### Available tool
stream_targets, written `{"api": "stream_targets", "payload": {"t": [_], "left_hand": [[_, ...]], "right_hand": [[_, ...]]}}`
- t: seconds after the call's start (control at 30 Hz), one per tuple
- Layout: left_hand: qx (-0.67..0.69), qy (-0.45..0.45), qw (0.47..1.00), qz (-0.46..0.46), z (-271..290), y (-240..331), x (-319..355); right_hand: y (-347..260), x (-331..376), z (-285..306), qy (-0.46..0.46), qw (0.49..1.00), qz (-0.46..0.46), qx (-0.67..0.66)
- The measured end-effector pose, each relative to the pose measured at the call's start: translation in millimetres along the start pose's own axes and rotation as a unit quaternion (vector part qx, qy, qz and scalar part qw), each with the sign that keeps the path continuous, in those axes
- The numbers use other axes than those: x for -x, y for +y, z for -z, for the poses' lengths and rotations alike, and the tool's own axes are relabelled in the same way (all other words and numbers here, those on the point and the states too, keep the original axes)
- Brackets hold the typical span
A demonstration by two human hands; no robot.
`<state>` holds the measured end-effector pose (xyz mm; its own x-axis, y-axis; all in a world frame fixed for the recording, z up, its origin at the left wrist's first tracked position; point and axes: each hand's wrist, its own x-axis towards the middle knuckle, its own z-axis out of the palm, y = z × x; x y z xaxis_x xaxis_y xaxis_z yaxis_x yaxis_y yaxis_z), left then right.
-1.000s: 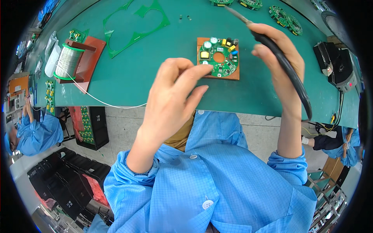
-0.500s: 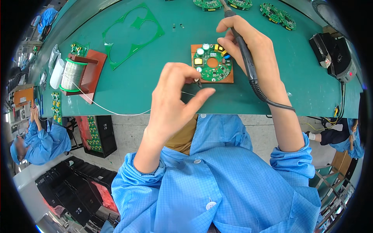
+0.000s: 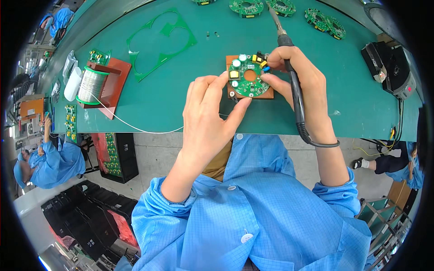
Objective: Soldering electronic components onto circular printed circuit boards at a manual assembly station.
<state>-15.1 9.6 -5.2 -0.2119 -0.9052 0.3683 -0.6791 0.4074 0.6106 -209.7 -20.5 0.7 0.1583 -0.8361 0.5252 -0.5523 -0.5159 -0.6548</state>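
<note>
Grasping soldering iron (image 3: pixel 296 95) in right hand (image 3: pixel 310 83), touching round board (image 3: pixel 249 89) with left hand (image 3: pixel 203 106) in unclear grip, risking scorching one-o'clock board (image 3: pixel 284 11) by tilting.

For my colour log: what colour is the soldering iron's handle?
The handle is black; the head view shows it best.

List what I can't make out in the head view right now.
- Round circuit board, underside: head view, hidden by the brown block beneath it.
- Pale wire from the spool, stretch near the fingers: head view, hidden behind the left hand.
- Green board at the top, far part: head view, cut off by the upper edge.
- Two tiny parts on the table: head view, too small to identify.
</note>
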Motion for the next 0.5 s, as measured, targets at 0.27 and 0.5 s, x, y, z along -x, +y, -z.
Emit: {"api": "stream_targets", "payload": {"t": [0.27,0.5], "left_hand": [[0.129,0.065,0.990,0.000,3,3,0],[0.213,0.098,0.972,0.000,11,11,5]], "right_hand": [[-9,2,1,0.083,0.995,0.049,-0.039],[-13,7,11,0.066,0.989,0.116,-0.069]]}}
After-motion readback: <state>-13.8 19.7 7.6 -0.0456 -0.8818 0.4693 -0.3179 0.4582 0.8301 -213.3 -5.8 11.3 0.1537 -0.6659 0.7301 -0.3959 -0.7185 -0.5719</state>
